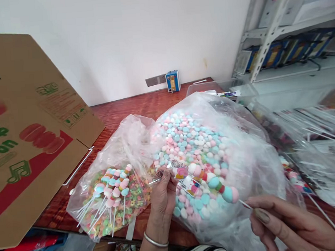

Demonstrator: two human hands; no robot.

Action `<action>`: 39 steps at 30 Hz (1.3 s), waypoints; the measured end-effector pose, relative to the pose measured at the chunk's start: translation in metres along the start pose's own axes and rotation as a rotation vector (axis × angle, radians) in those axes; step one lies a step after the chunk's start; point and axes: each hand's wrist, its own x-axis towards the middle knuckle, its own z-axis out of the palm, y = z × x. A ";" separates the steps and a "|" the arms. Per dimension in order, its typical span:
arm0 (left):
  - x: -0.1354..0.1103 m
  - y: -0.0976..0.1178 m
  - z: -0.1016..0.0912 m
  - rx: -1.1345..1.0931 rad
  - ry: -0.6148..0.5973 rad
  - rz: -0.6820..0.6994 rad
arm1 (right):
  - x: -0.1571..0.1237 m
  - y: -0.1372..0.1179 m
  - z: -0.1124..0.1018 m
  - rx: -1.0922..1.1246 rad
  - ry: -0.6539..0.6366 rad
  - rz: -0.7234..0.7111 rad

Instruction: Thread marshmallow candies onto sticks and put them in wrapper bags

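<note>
My right hand [288, 222] pinches the white stick of a marshmallow skewer [227, 194], strung with pink, white, blue, red and green pieces. The far end of the skewer meets a clear printed plastic wrapper [179, 171], which my left hand [163, 193] grips between thumb and fingers. How far the skewer's tip reaches inside the wrapper, I cannot tell. Both hands are over a large clear bag of pastel marshmallows [182, 136]. Left of them, several finished-looking skewers [114, 185] lie on a clear bag of ring-shaped gummy candies [130, 207].
A big cardboard box [39, 124] stands at the left on the reddish wooden table [119, 108]. Clear plastic bins [240, 87] and a pile of wrappers with sticks [318, 129] are at the right. A blue device [173, 81] sits by the wall, near metal shelving [272, 28].
</note>
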 end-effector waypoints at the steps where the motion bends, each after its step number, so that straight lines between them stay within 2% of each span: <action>1: 0.000 -0.004 0.003 -0.003 -0.007 -0.015 | -0.002 0.000 -0.002 0.000 0.004 0.008; 9: 0.000 -0.018 0.011 0.006 -0.112 -0.070 | -0.017 -0.001 -0.012 -0.066 -0.033 0.049; 13: 0.000 -0.015 0.007 0.142 -0.257 0.047 | -0.019 -0.007 -0.014 -0.072 -0.058 0.077; 16: 0.002 -0.009 0.003 0.273 -0.379 0.146 | -0.019 -0.009 -0.020 -0.124 -0.133 0.100; 18: 0.004 -0.005 0.001 0.374 -0.458 0.189 | -0.019 -0.008 -0.025 -0.184 -0.182 0.078; 20: 0.005 -0.003 0.001 0.479 -0.500 0.217 | -0.022 -0.006 -0.030 -0.249 -0.171 0.027; 22: 0.005 -0.002 0.003 0.539 -0.497 0.214 | -0.026 -0.005 -0.033 -0.308 -0.144 -0.021; 26: 0.005 -0.006 0.006 0.524 -0.452 0.172 | -0.034 -0.002 -0.034 -0.353 -0.114 -0.080; 33: 0.003 -0.009 0.011 0.505 -0.437 0.178 | -0.030 -0.001 -0.022 -0.210 -0.009 -0.069; 36: -0.001 -0.012 0.016 0.380 -0.388 0.062 | -0.027 0.004 -0.016 -0.024 -0.009 0.032; 39: -0.007 -0.018 0.026 0.190 -0.254 -0.110 | -0.026 0.020 -0.006 0.189 0.025 0.139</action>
